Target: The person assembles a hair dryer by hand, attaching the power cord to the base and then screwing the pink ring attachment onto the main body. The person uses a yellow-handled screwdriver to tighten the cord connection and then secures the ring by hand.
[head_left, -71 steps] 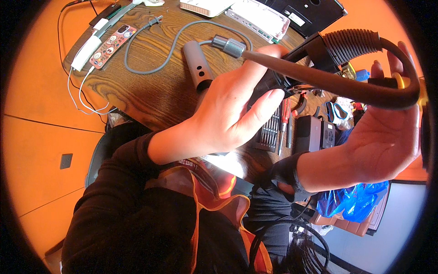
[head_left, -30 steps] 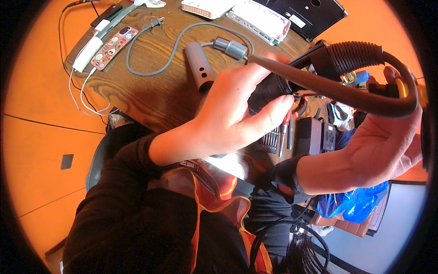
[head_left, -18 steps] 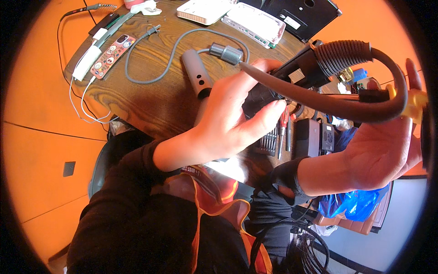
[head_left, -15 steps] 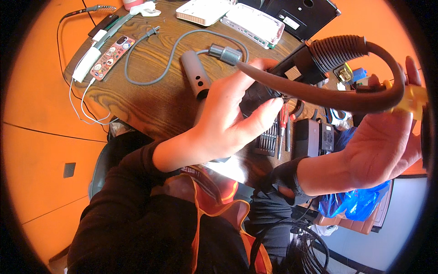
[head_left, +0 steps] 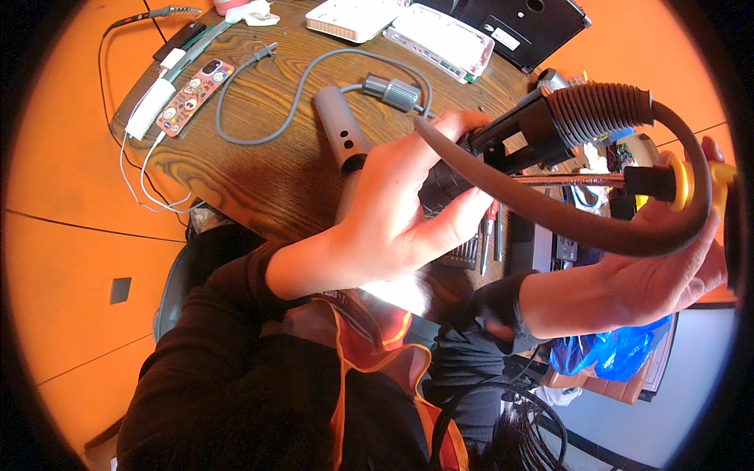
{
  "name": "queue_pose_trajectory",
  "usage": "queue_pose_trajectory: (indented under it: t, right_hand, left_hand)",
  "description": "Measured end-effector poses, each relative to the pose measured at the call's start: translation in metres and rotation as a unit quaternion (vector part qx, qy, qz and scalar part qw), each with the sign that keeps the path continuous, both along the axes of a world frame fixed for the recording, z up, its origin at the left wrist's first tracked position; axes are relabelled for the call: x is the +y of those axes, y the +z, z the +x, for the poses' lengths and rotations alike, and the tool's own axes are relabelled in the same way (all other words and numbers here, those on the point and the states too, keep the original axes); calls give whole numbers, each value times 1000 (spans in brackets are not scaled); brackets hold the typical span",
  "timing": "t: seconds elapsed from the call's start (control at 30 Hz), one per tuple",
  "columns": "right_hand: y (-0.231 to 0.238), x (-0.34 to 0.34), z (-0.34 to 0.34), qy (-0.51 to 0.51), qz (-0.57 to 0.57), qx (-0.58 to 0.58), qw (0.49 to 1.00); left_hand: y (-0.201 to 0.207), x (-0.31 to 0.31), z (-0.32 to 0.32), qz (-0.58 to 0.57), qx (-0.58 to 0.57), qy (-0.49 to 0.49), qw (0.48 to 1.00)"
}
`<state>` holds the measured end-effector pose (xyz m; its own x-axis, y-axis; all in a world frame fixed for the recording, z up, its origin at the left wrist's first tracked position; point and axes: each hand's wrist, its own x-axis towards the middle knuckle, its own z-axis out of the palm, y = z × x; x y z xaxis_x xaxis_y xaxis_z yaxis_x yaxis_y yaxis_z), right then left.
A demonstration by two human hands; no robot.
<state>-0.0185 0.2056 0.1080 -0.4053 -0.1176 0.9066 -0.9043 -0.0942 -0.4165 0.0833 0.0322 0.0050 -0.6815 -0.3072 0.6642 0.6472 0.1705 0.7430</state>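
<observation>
My left hand is closed around a black plastic housing, its thumb along the near side. From the housing extend a ribbed cable sleeve and a thick dark cord, which loops back toward my left hand. At the right, my right hand has its fingers round the yellow handle of a screwdriver. The screwdriver's shaft points left into the near side of the housing; its tip is hidden behind the cord and left hand. Beyond my left hand, a grey cylindrical body with two dark holes lies on the table.
A grey cord with a plug curves over the wooden table. Farther left are a phone in a patterned case and a white power strip. White casings stand at the back. A red screwdriver and a blue bag are nearer.
The housing in my left hand has tilted and shifted slightly right and down. My right hand has moved lower, and the screwdriver shaft has come into view against the housing.
</observation>
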Motion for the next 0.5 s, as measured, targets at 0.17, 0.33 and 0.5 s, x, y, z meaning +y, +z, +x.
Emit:
queue_pose_trajectory:
  t: [0.17,0.33,0.5]
  right_hand:
    - [-5,-2,-6,-19,36,44,998]
    - [6,13,4,48,33,1,998]
    - [5,12,2,106,14,-8,994]
  left_hand:
    - [3,-3,8,-56,-1,39,998]
    - [1,-2,4,-38,-29,28,998]
    - [-1,-2,3,-13,5,6,1000]
